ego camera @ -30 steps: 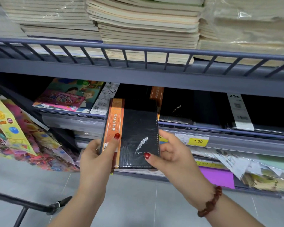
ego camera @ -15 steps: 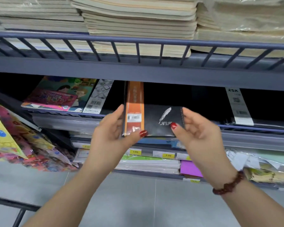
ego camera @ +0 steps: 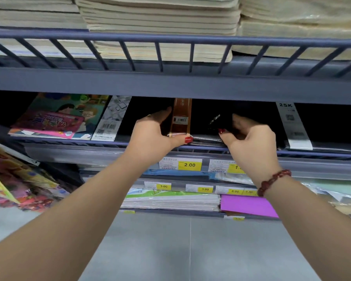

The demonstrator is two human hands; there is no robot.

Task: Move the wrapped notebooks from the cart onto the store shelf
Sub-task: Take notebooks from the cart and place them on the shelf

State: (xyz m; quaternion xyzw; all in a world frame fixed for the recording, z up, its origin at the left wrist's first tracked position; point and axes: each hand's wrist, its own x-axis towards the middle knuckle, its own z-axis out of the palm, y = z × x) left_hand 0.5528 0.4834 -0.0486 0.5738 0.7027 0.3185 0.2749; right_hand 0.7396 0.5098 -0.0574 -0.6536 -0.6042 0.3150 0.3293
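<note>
A black wrapped notebook (ego camera: 203, 122) with an orange band and a silver feather mark lies inside the dark middle shelf (ego camera: 130, 143), on top of other black notebooks. My left hand (ego camera: 154, 134) grips its left edge at the orange band, thumb along the front. At its right edge my right hand (ego camera: 249, 138) holds it with curled fingers. Most of the cover is lost in shadow. The cart is out of view.
Colourful children's books (ego camera: 55, 118) and a grey-patterned notebook (ego camera: 111, 118) lie left on the same shelf. A black pack with a white 25K label (ego camera: 292, 124) sits right. Stacked cream notebooks (ego camera: 156, 23) fill the railed shelf above. Price tags and lower shelves are below.
Both hands carried the notebook up and forward from in front of the shelf into the shelf opening, and it now lies flat on the stack inside.
</note>
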